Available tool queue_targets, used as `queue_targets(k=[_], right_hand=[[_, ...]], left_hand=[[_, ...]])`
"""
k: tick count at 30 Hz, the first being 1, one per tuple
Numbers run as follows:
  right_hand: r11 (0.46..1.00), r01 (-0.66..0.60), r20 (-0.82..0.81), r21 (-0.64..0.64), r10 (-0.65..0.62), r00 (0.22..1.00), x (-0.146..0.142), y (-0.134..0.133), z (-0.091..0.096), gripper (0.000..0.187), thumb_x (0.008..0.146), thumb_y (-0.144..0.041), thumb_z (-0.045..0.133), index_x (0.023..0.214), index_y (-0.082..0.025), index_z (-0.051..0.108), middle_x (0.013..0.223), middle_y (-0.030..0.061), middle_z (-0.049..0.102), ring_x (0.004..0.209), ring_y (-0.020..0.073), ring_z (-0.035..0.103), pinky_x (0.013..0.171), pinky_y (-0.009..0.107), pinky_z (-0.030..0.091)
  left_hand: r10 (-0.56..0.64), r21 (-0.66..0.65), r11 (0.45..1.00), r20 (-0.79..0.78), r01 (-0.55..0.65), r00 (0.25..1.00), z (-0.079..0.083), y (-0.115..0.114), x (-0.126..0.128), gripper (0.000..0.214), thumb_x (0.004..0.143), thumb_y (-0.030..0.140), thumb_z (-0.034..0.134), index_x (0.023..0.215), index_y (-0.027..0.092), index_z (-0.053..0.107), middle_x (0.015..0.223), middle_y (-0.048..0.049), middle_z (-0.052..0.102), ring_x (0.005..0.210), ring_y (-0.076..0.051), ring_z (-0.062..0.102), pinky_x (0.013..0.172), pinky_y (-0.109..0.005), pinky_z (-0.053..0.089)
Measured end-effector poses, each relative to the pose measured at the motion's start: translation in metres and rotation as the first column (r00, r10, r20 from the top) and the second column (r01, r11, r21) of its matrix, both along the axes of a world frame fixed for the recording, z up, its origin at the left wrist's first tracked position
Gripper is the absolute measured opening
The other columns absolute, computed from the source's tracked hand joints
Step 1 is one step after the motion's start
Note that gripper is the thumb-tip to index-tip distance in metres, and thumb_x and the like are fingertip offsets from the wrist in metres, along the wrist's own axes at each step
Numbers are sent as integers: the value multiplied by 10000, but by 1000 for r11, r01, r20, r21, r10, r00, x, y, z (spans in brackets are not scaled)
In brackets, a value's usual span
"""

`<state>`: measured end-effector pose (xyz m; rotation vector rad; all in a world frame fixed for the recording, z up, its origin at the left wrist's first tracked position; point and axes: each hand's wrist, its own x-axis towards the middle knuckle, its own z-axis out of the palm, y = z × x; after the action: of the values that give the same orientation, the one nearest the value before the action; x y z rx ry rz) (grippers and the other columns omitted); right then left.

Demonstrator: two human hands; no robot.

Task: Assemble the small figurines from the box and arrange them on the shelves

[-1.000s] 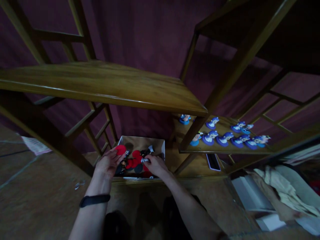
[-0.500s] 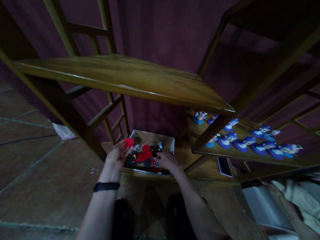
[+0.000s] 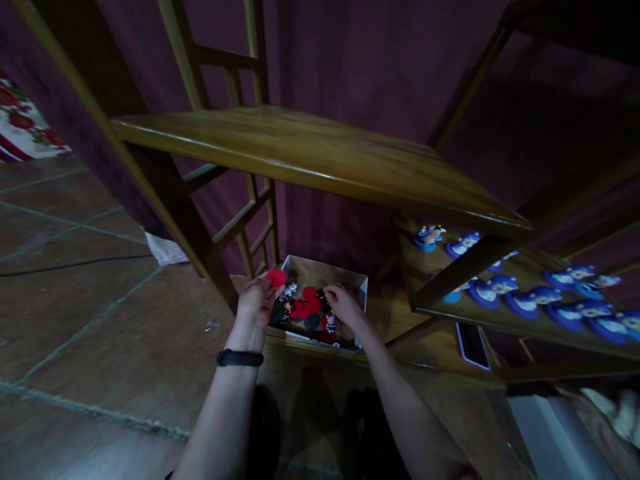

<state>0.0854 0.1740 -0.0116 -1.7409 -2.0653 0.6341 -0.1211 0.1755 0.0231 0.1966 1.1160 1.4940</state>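
A red disc (image 3: 275, 277) is pinched in my left hand (image 3: 257, 301) above the left side of an open cardboard box (image 3: 363, 297). My right hand (image 3: 344, 305) reaches over the box's right half, its fingers bent together beside a dark item; what they grip is too small and dim to make out. Inside the box lie several red discs (image 3: 311, 303), a dark round disc (image 3: 312, 323) and several small figurines, among them a pale-haired one (image 3: 291, 289) and a pink and black one (image 3: 331, 325).
A wooden shelf board (image 3: 310, 150) spans above my hands. On the lower right shelf stand several blue-based figurines (image 3: 493, 291). A phone (image 3: 473, 345) lies on the bottom board. A grey-white box (image 3: 550, 433) sits at lower right, and a cable (image 3: 75, 265) crosses the floor at left.
The view has swung left, so everything appears farther right. My left hand keeps the red disc. My right hand has lifted slightly toward the back of the box, uncovering the pink and black figurine.
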Motion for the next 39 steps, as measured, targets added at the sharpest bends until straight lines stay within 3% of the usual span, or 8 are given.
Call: queue_targets(k=[7,10,14,18,22,29,36,39], right_hand=[[979,-167,-7,112,169,986,-69,38,-29,402,833,-119,407,1212,-215,498,1265,56,511,1153,161,457,962,269,346],[960,-270,78,72,265,961,-87,46,-43,413,789,-82,451,1177,-198,527,1207,79,532,1158,184,440,991,305,324],[981,-187,37,59,185,982,-89,46,-53,352,743,-82,501,1069,-195,572,1167,95,514,1092,200,477,954,336,362],[998,42,-342,53,-22,939,-72,40,-41,290,710,-136,539,986,-217,572,1016,36,568,910,170,553,844,325,442],[987,89,-774,-131,-158,613,-44,16,-14,330,680,-249,587,1006,-238,534,919,-6,611,816,159,590,720,313,501],[958,61,-903,-280,-284,322,-17,-41,10,404,591,-263,692,975,-231,573,928,3,618,727,131,575,598,251,502],[969,117,-909,-216,-244,338,-14,-41,20,403,630,-279,676,1016,-238,568,948,-6,611,793,126,592,734,273,519],[979,110,-884,-172,-203,421,-16,-39,20,347,706,-339,608,1031,-226,565,970,12,618,759,130,615,734,290,526]], left_hand=[[-33,-26,999,-4,33,999,-2,0,2,204,728,8,468,838,118,599,674,-55,655,616,-128,639,647,-274,549],[-27,-25,999,-12,27,1000,-3,0,2,222,711,-1,465,849,113,596,664,-57,649,602,-136,634,641,-288,552],[-9,-27,1000,-10,9,1000,-4,1,3,220,693,-8,473,836,116,584,664,-53,645,604,-142,635,628,-292,552],[28,-44,999,0,-28,1000,-4,0,3,190,699,-10,480,804,123,566,677,-44,641,595,-138,632,627,-304,554],[11,-32,999,-8,-11,1000,-3,-4,8,186,707,-8,502,817,123,572,711,-55,649,619,-139,639,650,-317,555],[-229,-13,973,13,229,973,1,-19,39,133,701,18,574,796,101,618,657,-76,658,591,-137,636,653,-299,552],[-323,-2,946,-75,324,943,-6,-25,51,144,656,113,683,799,106,665,675,-81,684,585,-129,634,611,-255,537],[-336,4,941,-127,339,933,-8,-25,51,152,637,146,711,782,112,681,670,-66,682,548,-105,611,584,-234,525]])
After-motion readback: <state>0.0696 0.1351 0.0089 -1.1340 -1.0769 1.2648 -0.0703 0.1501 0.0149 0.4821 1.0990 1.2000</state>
